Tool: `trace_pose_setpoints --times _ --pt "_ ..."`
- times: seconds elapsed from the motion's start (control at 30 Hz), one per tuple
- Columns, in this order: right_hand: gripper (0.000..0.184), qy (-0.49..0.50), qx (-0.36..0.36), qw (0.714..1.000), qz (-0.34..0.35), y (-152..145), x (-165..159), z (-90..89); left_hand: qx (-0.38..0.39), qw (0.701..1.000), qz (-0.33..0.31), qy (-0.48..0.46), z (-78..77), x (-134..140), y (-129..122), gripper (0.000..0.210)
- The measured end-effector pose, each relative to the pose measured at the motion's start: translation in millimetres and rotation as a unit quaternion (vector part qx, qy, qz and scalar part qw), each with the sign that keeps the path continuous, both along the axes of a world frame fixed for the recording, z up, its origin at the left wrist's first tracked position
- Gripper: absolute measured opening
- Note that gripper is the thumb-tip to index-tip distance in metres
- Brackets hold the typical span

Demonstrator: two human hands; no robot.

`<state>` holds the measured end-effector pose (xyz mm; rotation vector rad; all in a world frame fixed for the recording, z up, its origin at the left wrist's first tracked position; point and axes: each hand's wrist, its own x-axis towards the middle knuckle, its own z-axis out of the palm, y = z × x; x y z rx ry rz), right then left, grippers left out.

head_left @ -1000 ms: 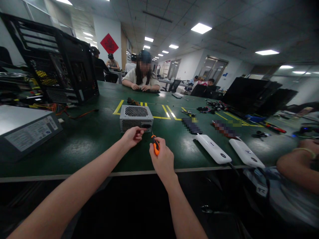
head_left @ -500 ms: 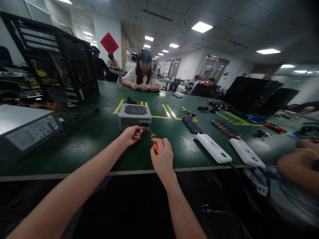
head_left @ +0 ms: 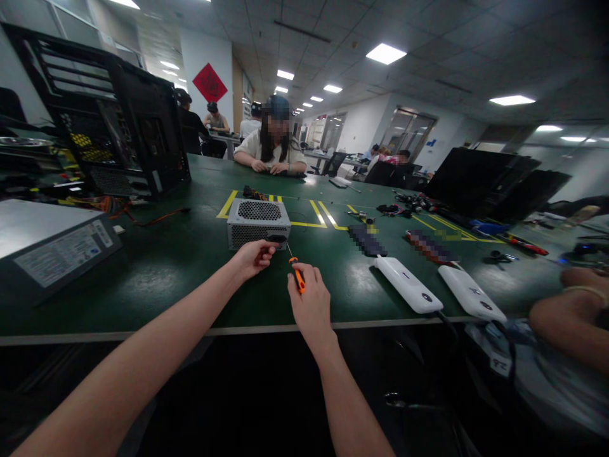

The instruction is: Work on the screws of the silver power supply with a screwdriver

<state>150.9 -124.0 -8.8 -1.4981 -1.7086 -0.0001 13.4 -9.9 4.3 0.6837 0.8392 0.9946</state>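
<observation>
My right hand grips the screwdriver, my left hand curls, pinch unclear, at the metal box, likely heavy, stiff, best held left and right

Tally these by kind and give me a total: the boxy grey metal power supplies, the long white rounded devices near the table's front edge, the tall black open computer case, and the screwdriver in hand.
Boxy grey metal power supplies: 2
Long white rounded devices: 2
Tall black open computer case: 1
Orange-and-black screwdriver in the right hand: 1
Total: 6
</observation>
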Motion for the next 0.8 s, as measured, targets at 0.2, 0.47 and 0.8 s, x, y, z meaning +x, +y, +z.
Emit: trace_pose_setpoints --times 0.2,0.47,0.8 --pt "0.025 0.02 -0.04 0.999 0.008 0.9 -0.8 1.1 0.002 1.0 -0.003 0.007 1.9 0.6 -1.6 0.013" --pt "0.02 -0.053 0.005 0.999 0.012 2.9 0.6 -2.6 -0.001 1.0 -0.003 0.002 3.1 0.8 -2.2 0.013" --pt "0.019 -0.044 0.025 0.999 0.011 3.7 1.2 -6.2 0.005 1.0 -0.006 0.005 2.1 1.0 -1.8 0.013"
